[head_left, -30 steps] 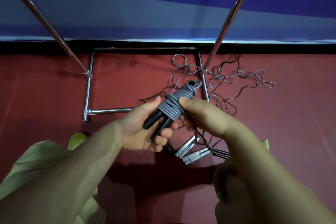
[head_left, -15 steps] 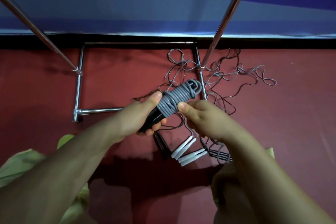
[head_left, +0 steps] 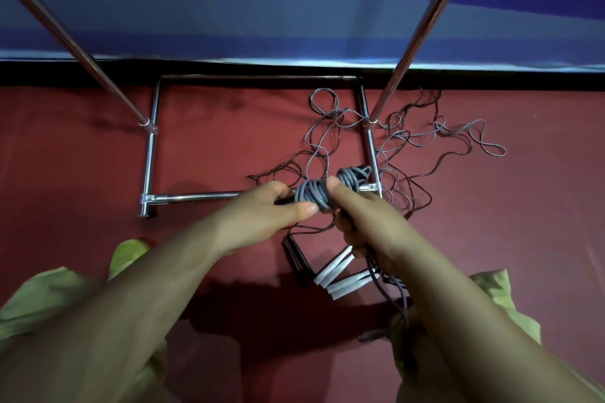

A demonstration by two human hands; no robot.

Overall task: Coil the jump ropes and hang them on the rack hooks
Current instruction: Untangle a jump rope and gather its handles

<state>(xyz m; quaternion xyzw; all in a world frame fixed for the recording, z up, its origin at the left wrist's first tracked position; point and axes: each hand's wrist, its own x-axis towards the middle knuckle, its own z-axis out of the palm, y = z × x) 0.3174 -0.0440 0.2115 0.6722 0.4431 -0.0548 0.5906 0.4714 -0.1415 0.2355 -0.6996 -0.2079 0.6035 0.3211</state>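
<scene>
Both hands met over the red floor (head_left: 82, 173), sharing one grey coiled rope (head_left: 316, 195) held in the air above the front bar of the chrome rack base (head_left: 149, 167). The left hand (head_left: 262, 216) was closed round the bundle's left end, thumb along the near side and fingers curled over the far side, so whatever handles lay inside that fist were almost wholly hidden; only a dark sliver showed at the knuckles. The right hand (head_left: 363, 216) pinched the bundle from the right, thumb tip pressed on the grey turns, the other fingers folded beneath and out of sight. A further lump of grey loops stuck out past the right thumb toward the rack's right corner, its end hard to make out. Behind the hands a tangle of loose ropes (head_left: 409, 144), grey and dark, sprawled across the floor and over the rack's right rail. Nearer the body lay white handles (head_left: 340, 275) and a black handle (head_left: 294, 258), partly covered by the right forearm. Two slanted rack poles (head_left: 422, 29) ran up out of frame, so no hooks were visible. Green fabric (head_left: 49, 298) showed at both lower edges, cut off.
</scene>
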